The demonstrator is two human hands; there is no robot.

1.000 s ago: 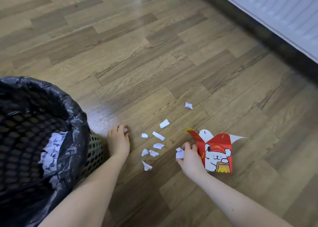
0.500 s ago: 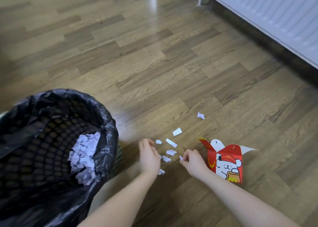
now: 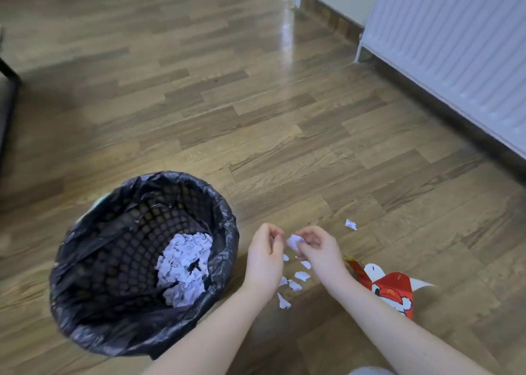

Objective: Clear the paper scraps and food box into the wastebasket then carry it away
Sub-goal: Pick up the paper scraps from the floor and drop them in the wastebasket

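Note:
A mesh wastebasket (image 3: 227, 221) lined with a black bag stands on the wooden floor at the lower left, with crumpled white paper (image 3: 185, 266) inside. Several white paper scraps (image 3: 301, 275) lie on the floor just right of it, and one more scrap (image 3: 350, 224) lies farther right. A red food box (image 3: 394, 292) with a cartoon figure lies right of the scraps, partly behind my right forearm. My right hand (image 3: 318, 249) pinches a crumpled white scrap (image 3: 294, 241) above the floor. My left hand (image 3: 266, 255) is raised beside it, fingers curled; what it holds is hidden.
A white radiator (image 3: 455, 47) runs along the wall at the upper right, above a dark baseboard. A dark furniture leg (image 3: 10, 90) stands at the far left edge. Wooden floor stretches beyond the basket.
Both hands have lifted off the floor and come together above the scraps, the right one carrying a scrap. The view has pulled back, showing the whole basket.

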